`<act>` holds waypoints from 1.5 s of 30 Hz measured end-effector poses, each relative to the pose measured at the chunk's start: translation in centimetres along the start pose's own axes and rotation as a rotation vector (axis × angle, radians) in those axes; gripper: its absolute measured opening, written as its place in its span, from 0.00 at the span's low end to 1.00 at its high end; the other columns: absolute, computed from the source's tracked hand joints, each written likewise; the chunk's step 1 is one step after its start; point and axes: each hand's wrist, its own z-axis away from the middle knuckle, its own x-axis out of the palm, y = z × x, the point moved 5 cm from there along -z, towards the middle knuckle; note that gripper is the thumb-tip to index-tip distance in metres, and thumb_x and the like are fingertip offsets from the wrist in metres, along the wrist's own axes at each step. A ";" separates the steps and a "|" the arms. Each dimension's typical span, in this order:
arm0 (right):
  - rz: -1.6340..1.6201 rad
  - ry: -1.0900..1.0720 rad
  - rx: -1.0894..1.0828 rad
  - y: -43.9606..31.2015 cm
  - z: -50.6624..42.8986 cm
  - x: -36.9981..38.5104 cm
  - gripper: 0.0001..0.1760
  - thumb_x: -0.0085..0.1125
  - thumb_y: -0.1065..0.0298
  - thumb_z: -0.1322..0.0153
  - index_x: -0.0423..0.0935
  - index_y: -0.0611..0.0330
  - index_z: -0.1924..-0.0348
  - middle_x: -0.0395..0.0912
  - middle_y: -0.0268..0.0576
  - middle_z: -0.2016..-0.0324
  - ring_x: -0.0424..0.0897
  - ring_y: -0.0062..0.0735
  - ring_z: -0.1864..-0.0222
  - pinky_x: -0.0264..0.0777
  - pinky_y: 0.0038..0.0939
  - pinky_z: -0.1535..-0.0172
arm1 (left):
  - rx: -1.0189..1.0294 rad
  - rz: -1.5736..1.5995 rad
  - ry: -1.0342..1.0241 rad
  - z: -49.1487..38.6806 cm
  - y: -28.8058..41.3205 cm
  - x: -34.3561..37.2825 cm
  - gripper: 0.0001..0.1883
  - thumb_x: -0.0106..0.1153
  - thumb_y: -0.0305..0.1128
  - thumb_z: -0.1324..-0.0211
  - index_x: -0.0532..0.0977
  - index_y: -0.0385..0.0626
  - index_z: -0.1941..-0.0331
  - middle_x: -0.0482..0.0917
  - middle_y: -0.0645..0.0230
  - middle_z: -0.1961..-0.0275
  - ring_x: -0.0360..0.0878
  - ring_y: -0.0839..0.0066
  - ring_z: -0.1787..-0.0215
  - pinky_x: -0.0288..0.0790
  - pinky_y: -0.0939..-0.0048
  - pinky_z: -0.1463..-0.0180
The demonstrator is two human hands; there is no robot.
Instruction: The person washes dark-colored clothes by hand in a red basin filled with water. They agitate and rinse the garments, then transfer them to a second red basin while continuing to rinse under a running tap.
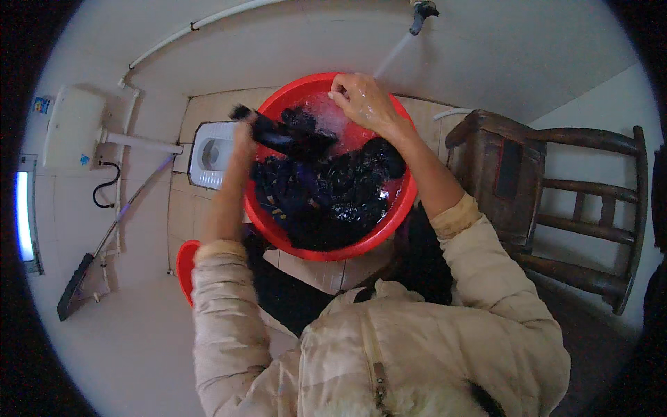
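Note:
A red plastic basin [323, 255] holds water and a heap of dark wet clothing [323, 193]. My left hand [246, 127] grips a dark wet cloth [276, 136], lifted over the basin's left side and partly blurred. Over the far rim is my right hand [362, 101], wet, with its fingers curled; whether something thin is pinched in them cannot be made out. From a wall tap [423, 13] a stream of water [393, 56] runs down towards the basin, just beyond my right hand. Pale foam or churned water shows below that hand.
A squat toilet [211, 155] is set in the tiled floor left of the basin. Near my left sleeve stands another red container [186, 271]. A broom [75, 286] leans on the left wall below a cistern [75, 127]. To the right is a dark wooden chair [500, 177].

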 end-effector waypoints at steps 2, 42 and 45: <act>-0.020 0.016 0.011 -0.2 -0.3 -0.4 0.11 0.56 0.62 0.34 0.79 0.61 0.71 0.79 0.53 0.74 0.78 0.55 0.67 0.71 0.49 0.62 | 0.256 -0.167 0.070 -0.2 11.2 -1.2 0.07 0.55 0.31 0.41 0.75 0.46 0.59 0.80 0.67 0.62 0.78 0.64 0.60 0.73 0.61 0.51; 0.482 -0.427 0.181 26.0 6.4 17.7 0.39 0.68 0.54 0.38 0.62 0.50 0.38 0.63 0.52 0.40 0.65 0.56 0.40 0.67 0.57 0.47 | -0.036 -0.898 -0.399 -2.4 -31.0 7.1 0.15 0.57 0.35 0.43 0.78 0.39 0.56 0.80 0.50 0.56 0.78 0.53 0.51 0.71 0.59 0.47; 0.534 -0.646 0.024 27.4 7.5 21.4 0.42 0.70 0.57 0.40 0.60 0.47 0.36 0.61 0.50 0.38 0.62 0.55 0.39 0.65 0.59 0.48 | 0.024 -1.077 -0.347 -3.6 -32.2 4.9 0.16 0.58 0.39 0.44 0.79 0.39 0.58 0.79 0.48 0.55 0.77 0.50 0.51 0.71 0.57 0.46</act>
